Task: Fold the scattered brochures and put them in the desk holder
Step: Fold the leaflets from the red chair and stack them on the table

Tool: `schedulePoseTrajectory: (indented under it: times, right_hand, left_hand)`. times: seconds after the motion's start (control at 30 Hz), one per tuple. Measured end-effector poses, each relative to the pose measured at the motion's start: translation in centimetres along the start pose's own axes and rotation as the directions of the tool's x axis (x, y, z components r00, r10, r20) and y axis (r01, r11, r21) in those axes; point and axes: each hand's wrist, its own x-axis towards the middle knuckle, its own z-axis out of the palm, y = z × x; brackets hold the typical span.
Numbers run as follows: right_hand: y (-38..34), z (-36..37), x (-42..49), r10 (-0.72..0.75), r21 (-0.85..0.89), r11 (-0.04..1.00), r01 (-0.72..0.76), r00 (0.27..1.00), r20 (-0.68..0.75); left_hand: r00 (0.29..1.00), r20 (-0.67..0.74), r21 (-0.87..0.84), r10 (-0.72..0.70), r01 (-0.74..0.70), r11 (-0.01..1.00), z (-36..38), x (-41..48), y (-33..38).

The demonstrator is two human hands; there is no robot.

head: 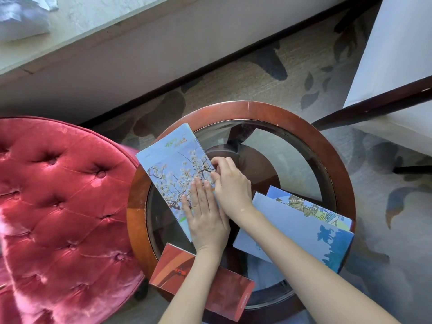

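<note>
Blossom brochure being folded
Pressed by spread left hand, pinched by right hand; red brochure, blue brochure beside it are left.

Two hands are meeting on one blossom brochure: the left hand is pressing flat on it and the right hand is pinching its edge. Three more brochures are lying around that grip: one red brochure under the left forearm, and right of the grip one grey-blue brochure overlapping one castle brochure, though these two may be a single sheet. One round table is carrying them all, one red chair standing left of the grip.
</note>
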Motion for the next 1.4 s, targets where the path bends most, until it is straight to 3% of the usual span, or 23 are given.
schedulePoseTrajectory:
  times: [0.27, 0.37, 0.43, 0.5, 0.57, 0.63, 0.67, 0.83, 0.93, 1.1, 1.27, 1.4]
  right_hand:
    - [-1.0, -0.5, 0.1, 0.052, -0.039, 0.998, -0.049, 0.994, 0.093]
    - [-1.0, -0.7, -0.1, 0.083, 0.029, 0.996, -0.086, 0.992, 0.094]
    - [-0.8, -1.0, -0.7, 0.11, 0.154, 0.981, -0.116, 0.993, 0.049]
    - [-0.6, -1.4, -1.8, 0.076, 0.274, 0.959, -0.075, 0.997, 0.008]
    - [-0.7, -2.0, -3.0, -0.014, 0.358, 0.933, 0.026, 0.999, -0.035]
    - [-1.0, -2.5, -4.0, -0.073, 0.416, 0.903, 0.106, 0.993, -0.096]
    - [-1.2, -2.7, -4.3, -0.081, 0.442, 0.887, 0.13, 0.988, -0.129]
    - [-2.4, -3.4, -5.3, -0.099, 0.445, 0.864, 0.237, 0.945, -0.311]
    - [-2.6, -3.2, -6.4, -0.105, 0.409, 0.869, 0.28, 0.91, -0.401]
    - [-1.2, -2.1, -7.0, -0.04, 0.374, 0.902, 0.215, 0.905, -0.423]
    - [-0.7, -1.8, -7.0, -0.083, 0.332, 0.908, 0.256, 0.885, -0.458]
    - [-1.1, -2.3, -6.5, -0.068, 0.408, 0.886, 0.219, 0.933, -0.353]
  left_hand:
    - [1.0, 0.026, 0.02, 0.004, -0.005, 1.0, -0.2, 0.0, 0.1]
    - [0.999, 0.03, -0.192, 0.036, -0.03, 0.981, -2.3, 0.1, -0.2]
    - [0.996, -0.05, -0.375, -0.077, 0.052, 0.925, -3.8, 0.4, -1.3]
    - [0.946, -0.046, -0.609, -0.321, 0.229, 0.76, -5.4, 1.2, -2.8]
    - [0.856, 0.176, -0.828, -0.487, 0.396, 0.397, -7.3, 2.4, -4.0]
    - [0.817, 0.349, -0.898, -0.459, 0.432, 0.087, -9.1, 3.4, -4.4]
    - [0.827, 0.36, -0.909, -0.432, 0.416, 0.039, -9.8, 3.6, -4.4]
    - [0.87, 0.183, -0.974, -0.459, 0.224, 0.036, -11.6, 1.8, -3.3]
    - [0.885, 0.019, -0.992, -0.465, 0.076, 0.104, -11.8, 0.5, -2.3]
    - [0.9, 0.055, -0.983, -0.432, 0.126, 0.136, -10.5, -1.0, -2.0]
    - [0.939, 0.024, -0.973, -0.344, 0.1, 0.206, -9.5, -1.6, -2.4]
    - [0.949, 0.07, -0.956, -0.309, 0.152, 0.251, -9.2, -1.8, -3.7]
